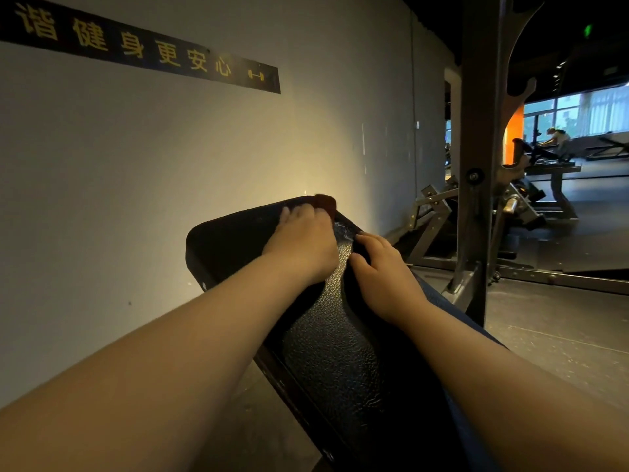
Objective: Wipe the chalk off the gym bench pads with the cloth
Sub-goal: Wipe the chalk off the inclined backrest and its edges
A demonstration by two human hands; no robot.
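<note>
A black textured bench pad [333,352] slopes up and away from me toward the wall. Near its far top end my left hand [303,243] presses down on a dark reddish-brown cloth [326,203], of which only a small corner shows beyond the fingers. My right hand [377,267] grips the pad's right edge, fingers curled over it, just below the left hand. A wet or shiny streak [343,233] glints on the pad between the two hands. Most of the cloth is hidden under the left hand.
A grey wall [170,165] with a black banner [143,46] stands close behind the bench. A steel rack upright [476,165] rises at the right, with other gym machines [531,199] and dark floor [561,335] beyond. A distant person [558,137] is at the far right.
</note>
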